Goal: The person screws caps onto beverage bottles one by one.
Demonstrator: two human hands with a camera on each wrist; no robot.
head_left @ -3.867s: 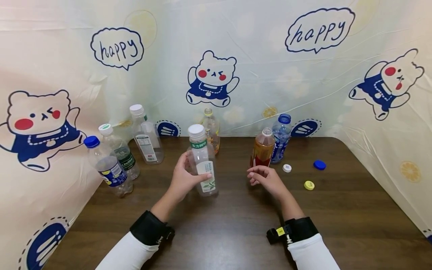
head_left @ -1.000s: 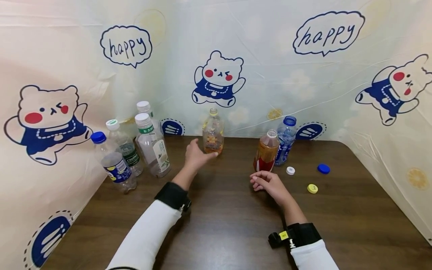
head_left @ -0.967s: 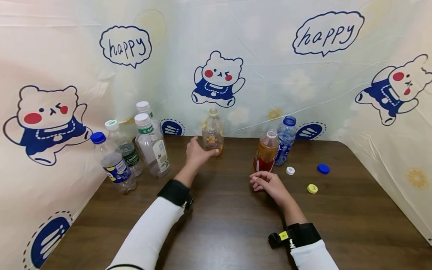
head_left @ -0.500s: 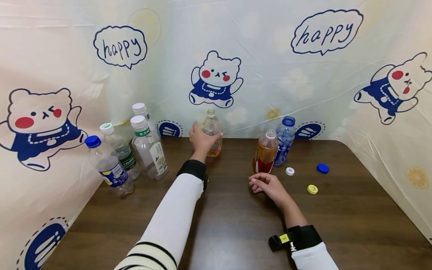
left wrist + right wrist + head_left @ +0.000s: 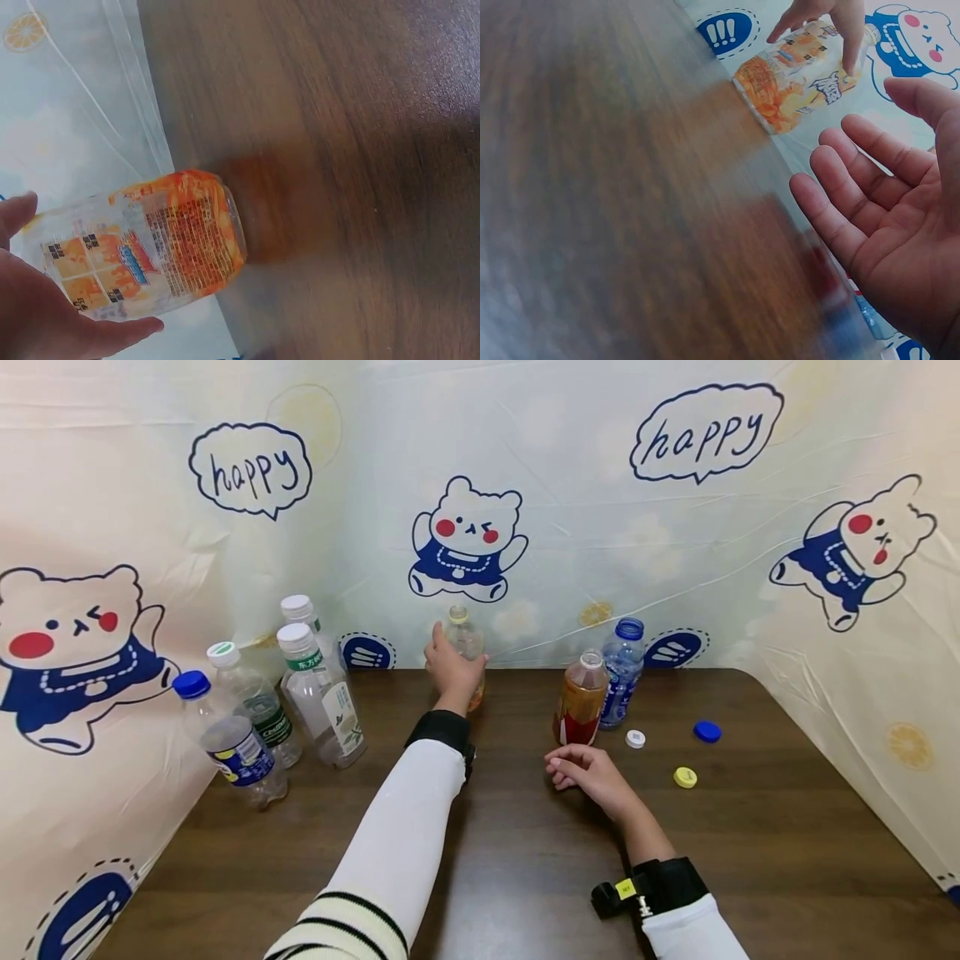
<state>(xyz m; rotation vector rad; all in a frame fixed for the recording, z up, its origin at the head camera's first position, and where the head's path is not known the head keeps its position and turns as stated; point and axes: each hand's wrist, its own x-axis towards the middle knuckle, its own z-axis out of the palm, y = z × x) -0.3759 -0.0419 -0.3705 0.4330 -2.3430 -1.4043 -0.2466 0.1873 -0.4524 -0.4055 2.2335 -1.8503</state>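
At the back of the table my left hand [image 5: 453, 670] has its thumb and fingers round an uncapped clear bottle [image 5: 469, 642]. That bottle carries an orange-patterned label [image 5: 187, 240] and stands upright; the hand hides part of it in the head view. My right hand [image 5: 588, 774] rests near the table with loosely curled fingers and holds nothing. Just behind it stands an uncapped bottle with an amber and red label [image 5: 582, 702], beside an uncapped blue bottle [image 5: 622, 668]. In the right wrist view the right palm [image 5: 907, 232] shows, fingers apart from the orange-label bottle.
On the left stand several capped bottles: one with a blue cap [image 5: 191, 684], one with a green-and-white cap [image 5: 223, 653], and two white-capped ones, the nearer bottle [image 5: 322, 702] in front. A white cap [image 5: 635, 739], blue cap [image 5: 707, 732] and yellow cap [image 5: 686, 777] lie on the right.
The left hand put a white-capped bottle down among those on the left, then moved right and back to the orange-label bottle and took hold of it. The right hand stayed about where it was.
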